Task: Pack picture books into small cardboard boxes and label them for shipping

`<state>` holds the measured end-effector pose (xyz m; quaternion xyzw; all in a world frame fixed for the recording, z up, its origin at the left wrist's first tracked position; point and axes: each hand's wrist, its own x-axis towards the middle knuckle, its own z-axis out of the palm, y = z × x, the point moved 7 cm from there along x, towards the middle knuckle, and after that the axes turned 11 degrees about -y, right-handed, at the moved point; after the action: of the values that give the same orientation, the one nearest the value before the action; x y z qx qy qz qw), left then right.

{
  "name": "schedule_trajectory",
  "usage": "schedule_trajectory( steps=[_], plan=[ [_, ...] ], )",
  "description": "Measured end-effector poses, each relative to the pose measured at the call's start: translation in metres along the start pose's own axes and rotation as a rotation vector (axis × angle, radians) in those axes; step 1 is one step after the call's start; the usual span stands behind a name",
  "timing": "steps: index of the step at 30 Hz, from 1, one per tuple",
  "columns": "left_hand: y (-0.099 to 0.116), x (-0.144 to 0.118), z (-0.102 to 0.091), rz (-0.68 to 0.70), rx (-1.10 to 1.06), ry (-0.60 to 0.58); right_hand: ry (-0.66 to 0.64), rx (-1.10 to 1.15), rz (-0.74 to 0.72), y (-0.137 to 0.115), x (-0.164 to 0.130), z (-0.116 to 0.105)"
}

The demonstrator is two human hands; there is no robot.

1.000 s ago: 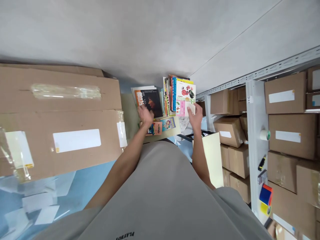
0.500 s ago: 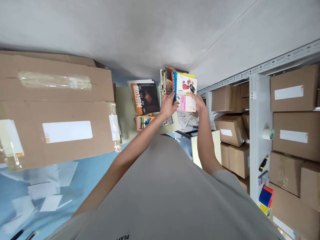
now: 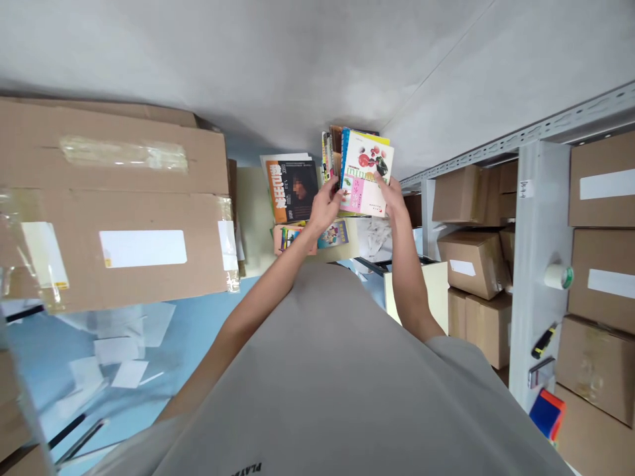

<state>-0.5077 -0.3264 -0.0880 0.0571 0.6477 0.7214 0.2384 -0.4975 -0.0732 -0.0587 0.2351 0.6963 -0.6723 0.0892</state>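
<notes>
A white book [image 3: 370, 158] with red fruit pictures and a pink panel lies tilted on top of a row of upright books [image 3: 327, 153]. My right hand [image 3: 393, 196] grips its right edge, thumb on the cover and fingers hidden beneath. At its lower left edge, my left hand [image 3: 325, 206] is closed around the side with the fingertips partly hidden. Left of the hands lies a dark book with an orange strip [image 3: 296, 188]. Nearer my body are a pink-bordered book [image 3: 284, 239] and a small blue-purple book [image 3: 333, 235], both partly covered.
Large taped cartons [image 3: 143, 218] stand on the left. A metal shelf post [image 3: 538, 264] on the right holds a tape roll [image 3: 559, 276] and a utility knife [image 3: 544, 342], with boxes [image 3: 471, 261] behind. Loose papers [image 3: 116, 350] lie on the blue floor.
The white book has shifted slightly left over the upright books and tilted, with both hands staying on it. More of the small blue-purple book shows. The camera view has turned a little left.
</notes>
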Motion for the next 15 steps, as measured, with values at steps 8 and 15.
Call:
schedule_trajectory(
  steps=[8, 15],
  plan=[
    [-0.022, 0.015, -0.012, -0.092, -0.224, -0.015, -0.017, 0.021, 0.016, 0.002, -0.011, -0.020],
    [-0.017, 0.035, -0.009, -0.137, -0.259, 0.019, -0.010, 0.048, 0.037, 0.013, -0.008, -0.031]
  ],
)
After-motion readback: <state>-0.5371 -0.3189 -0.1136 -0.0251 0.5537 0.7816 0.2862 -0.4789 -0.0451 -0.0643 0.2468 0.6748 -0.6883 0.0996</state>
